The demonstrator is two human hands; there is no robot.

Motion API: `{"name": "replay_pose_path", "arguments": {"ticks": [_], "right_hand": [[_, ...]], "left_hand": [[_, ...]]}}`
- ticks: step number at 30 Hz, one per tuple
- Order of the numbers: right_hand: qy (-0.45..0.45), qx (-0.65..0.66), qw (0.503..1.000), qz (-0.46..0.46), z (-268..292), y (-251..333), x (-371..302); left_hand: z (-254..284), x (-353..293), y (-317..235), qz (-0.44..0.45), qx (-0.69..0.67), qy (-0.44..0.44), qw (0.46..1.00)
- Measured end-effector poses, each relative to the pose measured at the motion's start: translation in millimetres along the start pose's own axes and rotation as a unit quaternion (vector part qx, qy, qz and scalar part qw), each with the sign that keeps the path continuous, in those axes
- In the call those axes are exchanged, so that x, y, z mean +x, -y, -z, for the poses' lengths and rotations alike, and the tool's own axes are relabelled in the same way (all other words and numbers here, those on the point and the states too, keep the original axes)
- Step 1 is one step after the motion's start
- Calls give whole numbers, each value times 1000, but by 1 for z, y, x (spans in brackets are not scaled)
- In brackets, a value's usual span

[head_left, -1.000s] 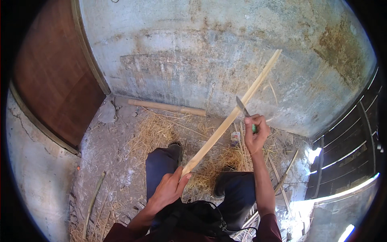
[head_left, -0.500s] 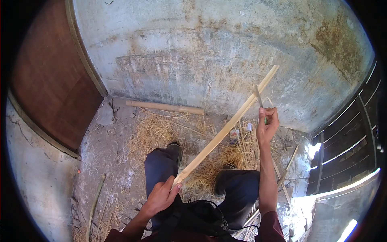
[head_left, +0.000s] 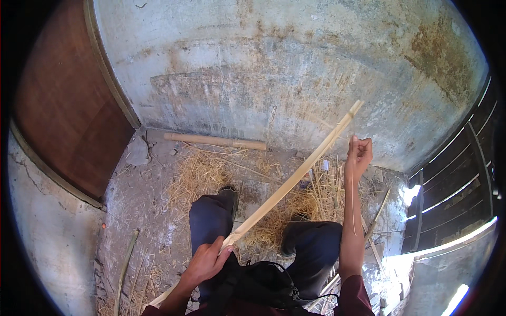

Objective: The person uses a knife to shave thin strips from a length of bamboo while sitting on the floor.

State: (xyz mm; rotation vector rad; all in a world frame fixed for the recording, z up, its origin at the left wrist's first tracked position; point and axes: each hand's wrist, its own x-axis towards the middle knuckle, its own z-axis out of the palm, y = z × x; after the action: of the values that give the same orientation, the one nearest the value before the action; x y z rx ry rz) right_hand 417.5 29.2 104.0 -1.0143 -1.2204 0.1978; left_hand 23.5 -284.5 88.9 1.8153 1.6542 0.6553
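Note:
A long, pale split bamboo strip (head_left: 290, 181) slants up and away from my lap toward the wall. My left hand (head_left: 207, 259) is closed around its lower part, and the tail end comes out beside my left forearm. Next to the strip's far part, on the right, my right hand (head_left: 359, 152) is closed on a knife, whose green handle and blade showed half a second ago; now the blade is hard to make out. A thin, hair-like shaving (head_left: 353, 200) hangs from this hand along my right forearm. Fine slivers stand off the strip's far edge.
Straw-like shavings (head_left: 197, 179) lie heaped on the dusty floor between and around my legs. A bamboo pole (head_left: 216, 140) rests along the stained wall (head_left: 253, 68). A thin stick (head_left: 125, 271) lies at left, several strips at right. A brown door (head_left: 68, 95) stands far left.
My right hand has shifted slightly right, off the strip, and the blade no longer shows clearly. A thin shaving now trails from it. The strip's far end has dropped a little.

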Motion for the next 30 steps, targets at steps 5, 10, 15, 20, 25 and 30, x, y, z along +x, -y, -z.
{"name": "replay_pose_path", "arguments": {"ticks": [5, 10, 15, 20, 25, 30], "right_hand": [[-142, 141, 959, -199, 13, -30, 22], [44, -113, 974, -194, 98, -186, 31], [349, -467, 805, -113, 155, -226, -2], [203, -366, 878, -233, 171, -169, 3], [153, -103, 948, -261, 92, -56, 9], [179, -47, 971, -151, 18, 62, -18]], "left_hand": [[2, -14, 15, 19, 20, 27, 999], [17, -8, 16, 48, 2, 2, 999], [29, 1, 35, 66, 86, -109, 988], [29, 21, 35, 84, 64, -139, 985], [29, 27, 19, 64, 32, -163, 984], [18, 45, -3, 26, -43, -181, 982]]}}
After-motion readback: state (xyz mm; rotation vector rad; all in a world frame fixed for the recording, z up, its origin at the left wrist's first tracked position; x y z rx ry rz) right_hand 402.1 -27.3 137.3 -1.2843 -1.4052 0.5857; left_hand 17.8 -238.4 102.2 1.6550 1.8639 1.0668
